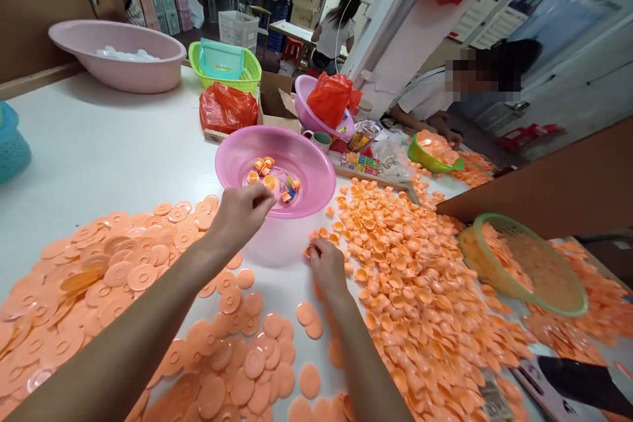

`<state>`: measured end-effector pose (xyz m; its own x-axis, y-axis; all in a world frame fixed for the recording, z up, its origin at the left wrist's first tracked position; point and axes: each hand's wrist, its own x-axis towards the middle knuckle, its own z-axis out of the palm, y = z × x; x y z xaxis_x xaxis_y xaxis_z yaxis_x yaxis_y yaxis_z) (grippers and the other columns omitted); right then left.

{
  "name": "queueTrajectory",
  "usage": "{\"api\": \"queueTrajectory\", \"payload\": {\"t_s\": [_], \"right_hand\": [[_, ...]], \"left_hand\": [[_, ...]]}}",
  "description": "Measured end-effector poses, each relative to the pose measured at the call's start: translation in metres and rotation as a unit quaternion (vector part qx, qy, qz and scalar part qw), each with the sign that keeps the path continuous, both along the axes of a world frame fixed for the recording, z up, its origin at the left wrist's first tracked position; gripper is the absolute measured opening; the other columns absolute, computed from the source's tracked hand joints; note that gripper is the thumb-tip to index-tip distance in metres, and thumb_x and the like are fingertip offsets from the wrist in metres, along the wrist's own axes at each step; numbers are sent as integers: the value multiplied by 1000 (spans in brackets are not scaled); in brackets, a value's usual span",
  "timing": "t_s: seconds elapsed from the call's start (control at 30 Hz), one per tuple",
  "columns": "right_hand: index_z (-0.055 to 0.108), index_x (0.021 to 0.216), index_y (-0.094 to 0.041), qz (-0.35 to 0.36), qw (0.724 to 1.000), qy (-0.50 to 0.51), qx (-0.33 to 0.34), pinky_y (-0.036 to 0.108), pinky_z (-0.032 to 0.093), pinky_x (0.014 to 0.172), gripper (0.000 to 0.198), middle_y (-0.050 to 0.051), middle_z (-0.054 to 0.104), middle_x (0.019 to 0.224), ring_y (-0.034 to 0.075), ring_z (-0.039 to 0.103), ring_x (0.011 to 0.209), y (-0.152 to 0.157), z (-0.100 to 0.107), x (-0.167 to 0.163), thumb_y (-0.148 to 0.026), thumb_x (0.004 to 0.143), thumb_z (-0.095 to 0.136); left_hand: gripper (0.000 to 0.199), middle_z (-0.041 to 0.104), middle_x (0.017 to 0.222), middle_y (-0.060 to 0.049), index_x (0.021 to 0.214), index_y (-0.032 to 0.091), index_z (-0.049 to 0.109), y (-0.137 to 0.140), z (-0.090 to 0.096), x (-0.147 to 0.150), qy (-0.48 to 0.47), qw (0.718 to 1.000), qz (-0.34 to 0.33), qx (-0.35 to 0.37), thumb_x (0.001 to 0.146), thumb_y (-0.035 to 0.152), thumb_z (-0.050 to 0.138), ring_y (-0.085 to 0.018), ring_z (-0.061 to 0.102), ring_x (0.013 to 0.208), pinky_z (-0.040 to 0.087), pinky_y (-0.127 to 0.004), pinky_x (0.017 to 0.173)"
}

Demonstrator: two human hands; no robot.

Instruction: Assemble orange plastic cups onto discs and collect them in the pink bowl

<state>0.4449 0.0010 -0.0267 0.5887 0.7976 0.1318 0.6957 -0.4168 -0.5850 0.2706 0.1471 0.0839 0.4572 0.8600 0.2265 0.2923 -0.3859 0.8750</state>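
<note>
My left hand (244,212) is over the near rim of a pink plastic basin (316,175), its fingers curled together. Whether anything is in them is hidden. Just beyond the fingertips is a small orange cup (270,182); I cannot tell if it lies in the basin or is in the air. Several more orange cups (264,165) lie on the basin's floor. Lower right, my right hand (328,268) pinches a small orange cup (309,251) at the left edge of a large heap of such cups (405,257).
Flat orange discs (143,277) cover the table on the left and front. On the right are a green-rimmed basket (537,270) and a black-and-pink object (564,382). Behind the basin stand a mug (320,140), red bags (228,109) and a carton (277,99). A co-worker (425,99) sits at the right.
</note>
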Motion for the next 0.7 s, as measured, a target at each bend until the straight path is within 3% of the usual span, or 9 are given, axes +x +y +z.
{"api": "queueTrajectory", "payload": {"t_s": [0.07, 0.17, 0.23, 0.3, 0.43, 0.6, 0.7], "right_hand": [[63, 74, -20, 12, 1000, 22, 6, 29, 43, 71, 15, 5, 67, 77, 19, 59, 76, -7, -1, -5, -19, 79, 49], [63, 73, -20, -5, 995, 98, 16, 28, 43, 65, 13, 3, 67, 71, 18, 60, 68, -21, 1, -15, -23, 79, 52], [63, 71, -20, -25, 986, 164, 20, 26, 43, 59, 11, 1, 65, 66, 17, 58, 61, -30, 5, -22, -26, 77, 55], [62, 69, -20, -23, 972, 232, 11, 25, 42, 54, 9, -1, 63, 61, 15, 56, 55, -37, 10, -30, -25, 74, 56], [64, 69, -20, 17, 954, 300, -18, 24, 42, 51, 7, -1, 62, 58, 14, 55, 52, -48, 15, -42, -22, 70, 57], [65, 67, -19, -13, 952, 303, -28, 23, 41, 50, 8, 0, 63, 58, 15, 57, 54, -60, 8, -47, -21, 68, 57], [63, 66, -19, -16, 947, 318, -30, 23, 41, 49, 7, 0, 63, 57, 15, 57, 53, -58, 5, -51, -21, 69, 57]], "left_hand": [[14, 64, 66, 1, 79, 19, 69, -2, -15, -22, 98, 992, -77, 13, 82, 26, 57, -14, 60, 61, 43, -25, 59], [13, 66, 75, -2, 76, 20, 70, -20, -62, -52, 242, 950, -192, 43, 73, 13, 58, -18, 61, 75, 42, -28, 66], [15, 65, 77, -4, 75, 19, 69, -32, -93, -57, 283, 931, -218, 70, 71, 11, 57, -19, 59, 80, 41, -29, 69], [14, 63, 78, -5, 76, 19, 68, -41, -112, -48, 289, 927, -219, 93, 75, 12, 55, -20, 57, 81, 40, -30, 71], [14, 62, 92, -8, 88, 19, 66, -51, -114, -27, 271, 932, -206, 123, 81, 14, 55, -21, 55, 89, 38, -33, 75], [20, 60, 85, -3, 79, 22, 61, -63, -112, -50, 288, 888, -333, 134, 66, 6, 62, -21, 51, 84, 31, -33, 68], [18, 61, 89, -4, 83, 21, 62, -62, -118, -51, 283, 906, -292, 116, 69, 9, 63, -21, 51, 86, 32, -33, 71]]}}
